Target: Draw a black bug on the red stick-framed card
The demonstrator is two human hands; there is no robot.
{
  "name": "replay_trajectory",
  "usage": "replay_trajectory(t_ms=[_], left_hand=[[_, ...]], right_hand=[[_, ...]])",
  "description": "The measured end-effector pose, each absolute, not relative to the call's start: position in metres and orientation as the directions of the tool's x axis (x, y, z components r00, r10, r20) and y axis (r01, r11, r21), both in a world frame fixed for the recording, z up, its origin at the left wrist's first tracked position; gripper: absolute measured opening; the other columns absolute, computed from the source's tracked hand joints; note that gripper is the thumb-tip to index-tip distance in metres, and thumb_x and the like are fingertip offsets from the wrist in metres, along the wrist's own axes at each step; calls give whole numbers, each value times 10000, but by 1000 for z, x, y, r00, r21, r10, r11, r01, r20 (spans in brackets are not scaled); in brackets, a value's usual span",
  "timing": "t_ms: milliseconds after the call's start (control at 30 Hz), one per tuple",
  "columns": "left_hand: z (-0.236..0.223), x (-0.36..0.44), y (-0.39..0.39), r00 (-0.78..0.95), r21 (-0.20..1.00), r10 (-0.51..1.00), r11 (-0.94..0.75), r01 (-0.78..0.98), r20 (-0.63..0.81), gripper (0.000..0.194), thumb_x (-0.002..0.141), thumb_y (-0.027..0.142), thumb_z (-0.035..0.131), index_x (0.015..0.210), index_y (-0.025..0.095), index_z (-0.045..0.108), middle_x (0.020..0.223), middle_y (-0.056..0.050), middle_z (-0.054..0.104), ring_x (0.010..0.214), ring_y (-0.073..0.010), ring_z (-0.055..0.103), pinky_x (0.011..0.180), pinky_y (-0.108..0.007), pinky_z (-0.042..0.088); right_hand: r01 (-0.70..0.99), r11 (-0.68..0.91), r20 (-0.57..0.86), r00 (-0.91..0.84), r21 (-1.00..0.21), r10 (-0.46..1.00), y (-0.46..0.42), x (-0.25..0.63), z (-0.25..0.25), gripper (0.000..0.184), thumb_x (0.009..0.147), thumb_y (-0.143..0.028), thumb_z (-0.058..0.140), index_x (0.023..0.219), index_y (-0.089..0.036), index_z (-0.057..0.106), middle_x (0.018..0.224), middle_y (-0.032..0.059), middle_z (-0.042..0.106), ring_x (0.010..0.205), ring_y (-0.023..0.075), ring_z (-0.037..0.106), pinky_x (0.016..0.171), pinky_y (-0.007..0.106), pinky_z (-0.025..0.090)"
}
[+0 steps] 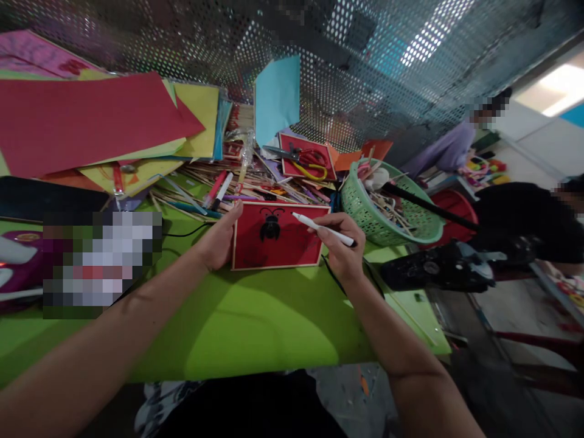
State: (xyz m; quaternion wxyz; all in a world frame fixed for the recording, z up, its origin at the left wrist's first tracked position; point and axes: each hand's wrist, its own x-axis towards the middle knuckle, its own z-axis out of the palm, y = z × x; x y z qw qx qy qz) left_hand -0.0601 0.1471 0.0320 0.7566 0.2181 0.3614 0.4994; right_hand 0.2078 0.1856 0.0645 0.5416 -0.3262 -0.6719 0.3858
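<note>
My left hand (222,239) grips the left edge of a red card panel (287,252) with a pale wooden-looking border. The panel is tilted up above the green table. A black beetle-like figure with curled feelers (270,226) is on its left half, and faint dark lines show on the right half. Between the fingers of my right hand (344,242) is a white marker (326,230), its pale tip over the panel's upper middle, right of the figure. Whether the tip touches the surface I cannot tell.
Coloured paper sheets (91,121) lie at the left behind a dark flat object (50,199). Thin sticks and pens spread behind the panel, with scissors (310,159) on another red panel. A green basket (390,228), a black bottle-shaped object (433,267) and people stand to the right.
</note>
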Motion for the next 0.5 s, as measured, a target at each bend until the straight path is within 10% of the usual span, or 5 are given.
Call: replay_trajectory(t_ms=[500], left_hand=[[34, -66, 154, 207, 668, 939, 340, -662, -273, 801, 1176, 728, 443, 1825, 261, 487, 1545, -171, 816, 1443, -408, 781, 1309, -654, 556]], right_hand=[[78, 532, 525, -91, -843, 846, 195, 209, 65, 373, 940, -648, 901, 1029, -292, 830, 862, 25, 837, 766, 232, 816, 689, 368, 655]])
